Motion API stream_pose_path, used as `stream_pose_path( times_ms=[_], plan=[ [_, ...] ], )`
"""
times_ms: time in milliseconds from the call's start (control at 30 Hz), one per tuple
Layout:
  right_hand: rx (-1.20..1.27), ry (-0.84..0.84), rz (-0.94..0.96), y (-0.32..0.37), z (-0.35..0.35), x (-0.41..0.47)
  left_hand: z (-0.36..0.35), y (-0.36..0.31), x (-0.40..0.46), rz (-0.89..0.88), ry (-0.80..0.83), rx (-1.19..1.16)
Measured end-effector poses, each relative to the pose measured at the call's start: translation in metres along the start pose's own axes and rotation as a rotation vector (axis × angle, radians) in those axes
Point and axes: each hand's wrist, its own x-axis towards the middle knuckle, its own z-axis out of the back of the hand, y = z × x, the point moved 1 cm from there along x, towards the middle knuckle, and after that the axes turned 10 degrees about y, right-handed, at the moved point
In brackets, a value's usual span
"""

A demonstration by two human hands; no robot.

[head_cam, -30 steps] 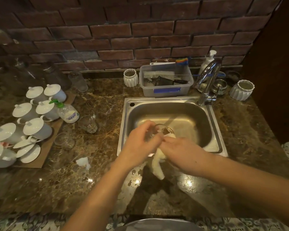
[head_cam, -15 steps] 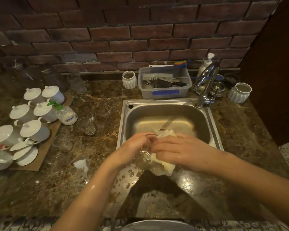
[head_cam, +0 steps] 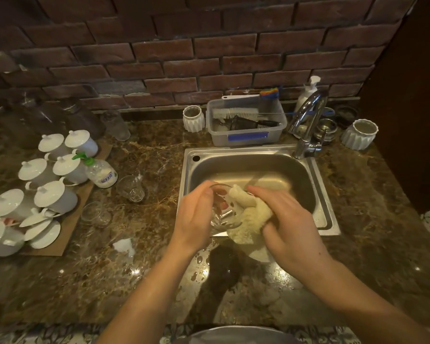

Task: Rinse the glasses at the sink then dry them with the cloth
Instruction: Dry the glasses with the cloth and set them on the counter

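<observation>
Drying is in hand: the left hand (head_cam: 196,219) has its fingers wrapped round a glass (head_cam: 220,209) over the near rim of the sink (head_cam: 329,219), while the right hand (head_cam: 286,219) grips the cloth (head_cam: 246,219), its tip pushed into the glass mouth. Next, I judge, comes turning glass against cloth. Beyond the left fingers, two glasses (head_cam: 130,187) stand on the wet marble bench (head_cam: 147,155), with lidded white cups (head_cam: 55,197) further out, below a brick wall (head_cam: 209,45).
</observation>
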Motion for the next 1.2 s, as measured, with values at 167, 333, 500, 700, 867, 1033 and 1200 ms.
stream_pose_path(
  times_ms=[167,333,500,700,867,1033,1200],
  plan=[
    [0.012,-0.054,-0.049,0.034,0.011,0.012,0.001,-0.005,0.002,-0.074,0.016,0.157],
    [-0.247,0.235,-0.007,0.044,0.002,0.031,0.003,-0.007,0.001,-0.067,0.027,0.15],
    [-0.25,0.775,0.054,0.059,0.009,0.04,0.001,-0.001,-0.003,-0.076,0.086,0.123],
    [-0.236,1.003,0.15,0.052,0.014,0.052,0.005,0.003,-0.007,-0.071,0.233,0.081],
    [-0.283,1.01,0.181,0.048,0.012,0.043,-0.011,0.013,-0.02,0.049,0.245,-0.167],
    [-0.497,0.956,0.181,0.05,0.009,0.022,-0.009,0.013,-0.014,0.035,0.241,-0.093],
    [-0.445,0.935,0.16,0.051,0.011,0.028,-0.014,0.009,-0.014,0.045,0.238,-0.146]
  ],
)
